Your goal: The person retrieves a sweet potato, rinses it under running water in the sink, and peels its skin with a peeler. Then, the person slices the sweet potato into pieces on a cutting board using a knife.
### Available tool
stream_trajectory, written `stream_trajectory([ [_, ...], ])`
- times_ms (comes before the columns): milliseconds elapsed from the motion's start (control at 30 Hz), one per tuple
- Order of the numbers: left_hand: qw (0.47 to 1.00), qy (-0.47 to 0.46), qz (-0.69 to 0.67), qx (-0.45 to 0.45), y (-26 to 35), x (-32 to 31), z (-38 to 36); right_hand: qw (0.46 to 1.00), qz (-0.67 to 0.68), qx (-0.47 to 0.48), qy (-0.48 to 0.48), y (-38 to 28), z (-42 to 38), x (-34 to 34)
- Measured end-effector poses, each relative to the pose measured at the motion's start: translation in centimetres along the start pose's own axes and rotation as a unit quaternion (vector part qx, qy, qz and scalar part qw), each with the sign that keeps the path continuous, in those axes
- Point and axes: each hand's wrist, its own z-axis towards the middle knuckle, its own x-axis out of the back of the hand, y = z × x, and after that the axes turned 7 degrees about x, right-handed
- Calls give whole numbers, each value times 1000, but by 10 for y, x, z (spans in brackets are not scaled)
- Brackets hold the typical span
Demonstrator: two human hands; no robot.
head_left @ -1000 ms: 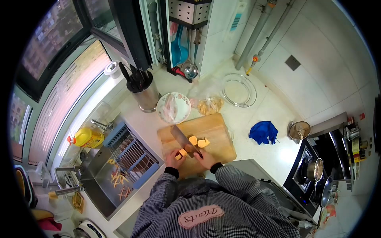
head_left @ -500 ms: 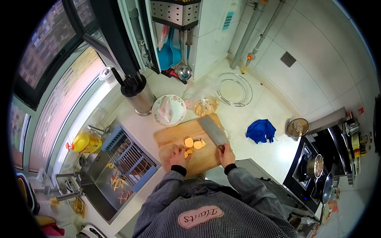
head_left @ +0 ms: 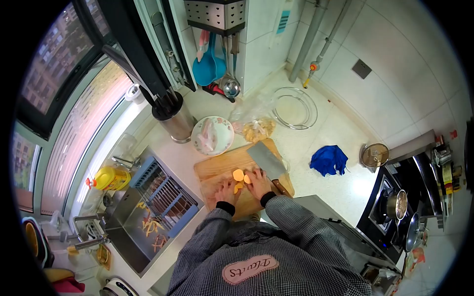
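On the wooden cutting board lie thick orange slices, which look like sweet potato. My left hand rests on the board, its bent fingers against the small orange pieces beside them. From the other side, my right hand closes its fingers on a slice, partly covering it. The cleaver lies flat on the board's right side, out of my hands, its wooden handle close to my right wrist.
Behind the board are a floral plate with a plastic bag and a bag of yellowish pieces. A knife block stands left of these. The sink holds peelings. At right are a blue cloth and a stove with a pot.
My right hand has let go of the cleaver's handle and moved left to the orange slices. The cleaver now lies on the board. My left hand stays by the pieces.
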Motion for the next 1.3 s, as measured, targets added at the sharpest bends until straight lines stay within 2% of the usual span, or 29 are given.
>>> stream_trajectory([
  [200,999,3,-21,-43,-10,-8,1,999,-8,32,-17,8,1,-2],
  [333,1000,6,5,-28,1,1,0,999,-3,41,-4,8,2,-6],
  [400,984,97,40,-146,-3,-9,-2,999,14,34,-6,8,2,-7],
  [467,983,79,47,-156,-3,-17,0,999,31,26,-9,10,2,-10],
  [500,983,60,54,-166,-3,-19,0,983,182,-2,18,13,3,-11],
  [533,983,60,53,-167,-3,-21,0,942,330,-30,44,16,4,-13],
  [567,986,45,44,-154,-3,-22,1,943,329,-31,44,19,7,-17],
  [633,989,31,35,-141,-3,-23,3,894,416,-158,45,25,15,-25],
  [667,983,75,10,-169,-7,-26,4,895,415,-158,47,20,21,-19],
  [700,973,118,-16,-198,-9,-27,4,925,362,-98,65,11,27,-9],
  [733,973,119,-16,-199,-13,-27,0,947,307,-38,83,0,31,-1],
  [767,976,123,-39,-175,-15,-24,-7,948,306,-38,84,-6,35,-2],
  [833,978,126,-61,-154,-18,-20,-15,979,180,46,80,-20,41,-6],
  [933,989,76,-7,-130,-22,-21,-22,991,129,27,24,-39,45,-12],
  [1000,988,4,69,-135,-15,-27,-15,995,94,17,-7,-39,50,-19],
  [1067,987,-25,101,-123,-10,-29,-10,994,-52,89,25,-41,54,-23],
  [1133,983,-53,133,-114,-6,-26,-10,997,-45,64,6,-43,57,-22],
  [1200,989,-17,94,-116,-7,-21,-13,999,-36,37,-9,-47,59,-18],
  [1267,989,-1,77,-124,-11,-20,-16,998,39,-50,-29,-45,57,-15],
  [1300,986,38,59,-149,-15,-22,-17,997,39,-55,-23,-40,53,-14],
])
